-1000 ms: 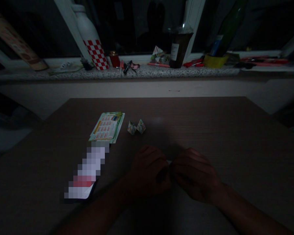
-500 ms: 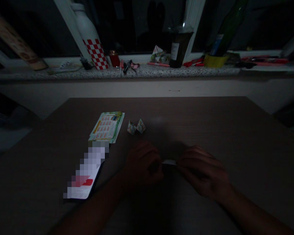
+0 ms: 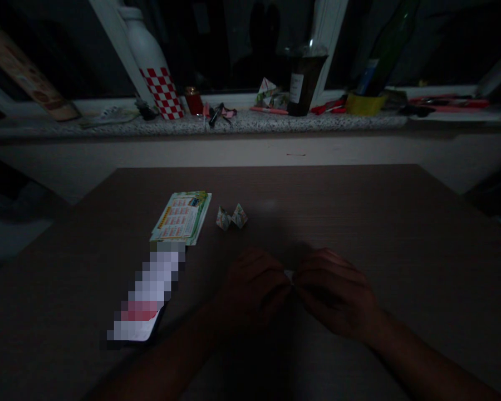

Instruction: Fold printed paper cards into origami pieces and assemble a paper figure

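Note:
Between my fingertips is a small piece of paper (image 3: 289, 275), mostly covered by both hands. My left hand (image 3: 256, 287) is closed, its thumb and fingers pinching the paper's left side. From the right, my right hand (image 3: 334, 292) pinches the other side, so the fingertips of both hands nearly meet. Two small folded paper shapes (image 3: 239, 216), printed with coloured patterns, stand on the table (image 3: 359, 211) just beyond my left hand. The picture is dark, and the paper's exact shape is hidden.
Left of my hands lie a stack of printed cards (image 3: 181, 217) and a lit phone (image 3: 150, 295), its screen blurred. On the windowsill (image 3: 250, 120) behind stand a checkered bottle (image 3: 162, 83), a plastic cup (image 3: 304, 83), a red jar (image 3: 193, 101) and a green bottle (image 3: 390, 47).
My left hand has moved right, closing the gap to my right hand. Less of the paper shows between them now.

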Demonstrator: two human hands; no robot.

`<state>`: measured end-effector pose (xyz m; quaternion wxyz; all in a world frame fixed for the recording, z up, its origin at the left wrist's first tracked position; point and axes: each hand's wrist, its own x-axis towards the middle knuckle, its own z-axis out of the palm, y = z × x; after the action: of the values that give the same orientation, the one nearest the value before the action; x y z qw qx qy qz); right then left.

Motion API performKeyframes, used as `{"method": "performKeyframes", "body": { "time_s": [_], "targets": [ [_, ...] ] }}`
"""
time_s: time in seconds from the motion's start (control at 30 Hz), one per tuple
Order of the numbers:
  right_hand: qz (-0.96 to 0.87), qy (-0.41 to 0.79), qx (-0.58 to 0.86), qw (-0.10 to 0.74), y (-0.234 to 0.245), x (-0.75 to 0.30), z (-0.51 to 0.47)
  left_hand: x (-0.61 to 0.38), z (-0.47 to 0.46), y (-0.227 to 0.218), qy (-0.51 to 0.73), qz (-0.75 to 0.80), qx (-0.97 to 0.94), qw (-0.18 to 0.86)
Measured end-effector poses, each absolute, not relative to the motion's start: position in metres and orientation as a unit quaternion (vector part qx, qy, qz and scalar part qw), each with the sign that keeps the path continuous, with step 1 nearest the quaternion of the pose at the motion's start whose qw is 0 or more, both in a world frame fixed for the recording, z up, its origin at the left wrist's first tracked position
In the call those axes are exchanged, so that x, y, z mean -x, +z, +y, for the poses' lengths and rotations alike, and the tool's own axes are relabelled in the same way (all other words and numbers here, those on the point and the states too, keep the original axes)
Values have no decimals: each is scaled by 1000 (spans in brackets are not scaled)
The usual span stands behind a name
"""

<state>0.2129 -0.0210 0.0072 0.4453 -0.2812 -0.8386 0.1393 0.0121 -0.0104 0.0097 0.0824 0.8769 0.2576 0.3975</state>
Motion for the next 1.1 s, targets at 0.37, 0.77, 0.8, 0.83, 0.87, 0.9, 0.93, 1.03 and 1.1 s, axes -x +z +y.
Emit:
{"method": "performKeyframes", "body": {
  "time_s": [0.37,0.77,0.8,0.83,0.87,0.9,0.93,1.03,1.1],
  "targets": [
    [-831,160,263,463,7,-211,-21,-14,-12,8,418,238,-866,139],
    [-849,94,264,447,8,-207,-21,-16,-16,8,346,206,-913,61],
    [-849,92,265,448,9,-206,-21,-16,-16,8,351,201,-912,69],
    [-848,90,265,450,9,-206,-21,-16,-16,8,356,197,-910,77],
    [-847,87,266,452,10,-206,-21,-16,-17,7,363,195,-908,84],
    [-846,84,266,453,10,-207,-21,-16,-17,7,371,193,-904,88],
    [-847,82,268,452,9,-207,-21,-15,-17,7,378,194,-900,91],
    [-848,80,273,447,7,-209,-21,-15,-17,7,395,192,-892,103],
    [-847,82,272,449,6,-211,-20,-15,-16,6,405,194,-887,107]
  ]
}}
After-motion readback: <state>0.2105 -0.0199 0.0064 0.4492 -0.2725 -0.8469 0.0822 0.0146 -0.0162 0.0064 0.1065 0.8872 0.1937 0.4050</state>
